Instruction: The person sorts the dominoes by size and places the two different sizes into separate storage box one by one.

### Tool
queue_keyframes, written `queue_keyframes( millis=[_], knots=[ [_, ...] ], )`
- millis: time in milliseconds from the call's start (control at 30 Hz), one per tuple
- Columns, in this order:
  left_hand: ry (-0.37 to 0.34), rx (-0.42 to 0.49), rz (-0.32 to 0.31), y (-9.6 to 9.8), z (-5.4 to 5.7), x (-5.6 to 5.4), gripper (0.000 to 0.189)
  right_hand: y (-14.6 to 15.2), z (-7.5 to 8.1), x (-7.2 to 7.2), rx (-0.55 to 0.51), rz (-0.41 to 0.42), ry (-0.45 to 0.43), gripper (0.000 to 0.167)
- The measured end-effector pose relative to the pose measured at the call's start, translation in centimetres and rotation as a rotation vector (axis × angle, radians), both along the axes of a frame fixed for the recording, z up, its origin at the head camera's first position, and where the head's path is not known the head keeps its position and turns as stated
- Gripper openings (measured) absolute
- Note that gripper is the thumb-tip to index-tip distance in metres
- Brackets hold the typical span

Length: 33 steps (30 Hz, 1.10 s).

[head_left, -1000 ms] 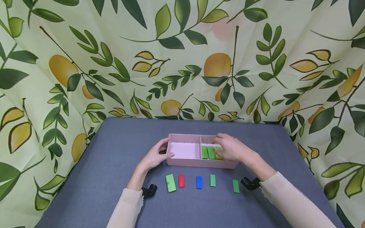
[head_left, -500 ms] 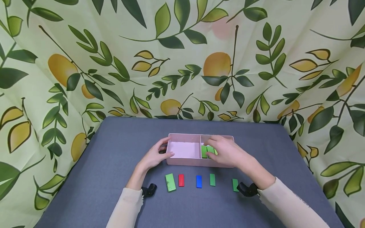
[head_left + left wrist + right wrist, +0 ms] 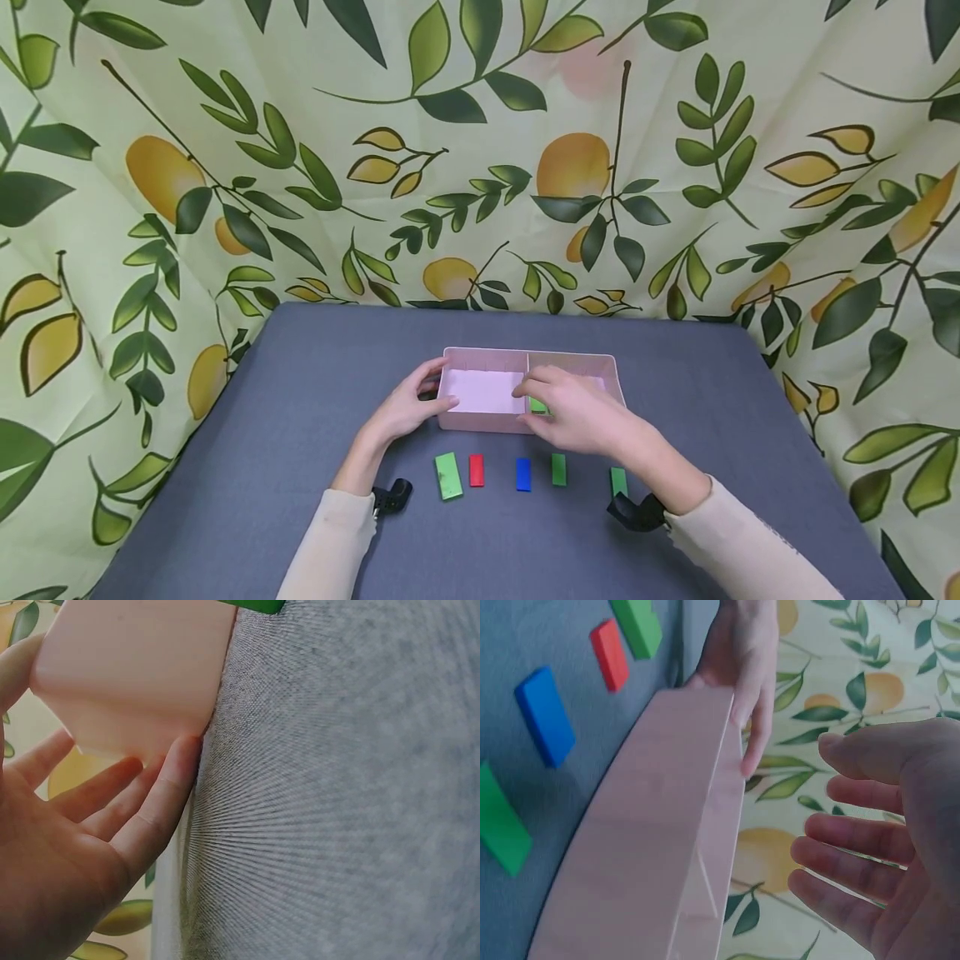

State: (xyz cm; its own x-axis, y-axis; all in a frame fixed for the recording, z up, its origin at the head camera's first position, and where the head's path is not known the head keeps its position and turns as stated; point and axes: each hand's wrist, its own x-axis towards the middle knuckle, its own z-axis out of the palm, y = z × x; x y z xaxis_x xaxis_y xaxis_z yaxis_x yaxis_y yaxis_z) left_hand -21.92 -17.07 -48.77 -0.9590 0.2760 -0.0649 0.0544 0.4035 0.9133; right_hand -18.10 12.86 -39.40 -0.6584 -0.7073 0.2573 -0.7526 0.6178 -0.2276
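A pink box [image 3: 480, 422] with two compartments stands on the table. My left hand [image 3: 407, 407] holds its left end, thumb by the front corner and fingers around the end wall; the left wrist view shows the fingertips against the pink wall [image 3: 142, 667]. My right hand [image 3: 573, 408] hovers over the divider and right compartment, its fingers loosely bent and nothing between them in the right wrist view. Beneath it a green block [image 3: 537, 406] shows in the right compartment; the rest of that compartment is mostly hidden by the hand.
In front of the box lie a large light green block [image 3: 448, 476], a red block [image 3: 476, 470], a blue block [image 3: 523, 474], a green block [image 3: 558, 469] and another green block [image 3: 618, 481], partly covered by the right wrist camera [image 3: 636, 512]. A leaf-patterned cloth [image 3: 480, 167] hangs behind the table.
My right hand has moved left, from the right part of the box to the divider, now covering most of the green blocks inside. The left hand has stayed on the box's left end.
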Motion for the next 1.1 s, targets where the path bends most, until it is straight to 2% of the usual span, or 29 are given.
queue_keyframes(
  millis=[400, 667, 833, 1100],
  knots=[
    [0.011, 0.022, -0.022, 0.1, 0.1, -0.1, 0.076, -2.8, -1.2, 1.5, -0.050, 0.123, 0.055, 0.026],
    [0.017, 0.030, -0.031, 0.1, 0.0, -0.2, 0.076, -4.6, -2.6, 2.5, -0.034, 0.180, 0.072, 0.026],
    [0.019, 0.021, -0.025, 0.1, 0.0, -0.2, 0.076, -5.5, -3.4, 2.9, -0.008, 0.193, 0.047, 0.028],
    [0.018, 0.017, -0.020, 0.1, 0.0, -0.2, 0.076, -6.9, -5.3, 3.1, 0.041, 0.217, 0.056, 0.030]
  ],
)
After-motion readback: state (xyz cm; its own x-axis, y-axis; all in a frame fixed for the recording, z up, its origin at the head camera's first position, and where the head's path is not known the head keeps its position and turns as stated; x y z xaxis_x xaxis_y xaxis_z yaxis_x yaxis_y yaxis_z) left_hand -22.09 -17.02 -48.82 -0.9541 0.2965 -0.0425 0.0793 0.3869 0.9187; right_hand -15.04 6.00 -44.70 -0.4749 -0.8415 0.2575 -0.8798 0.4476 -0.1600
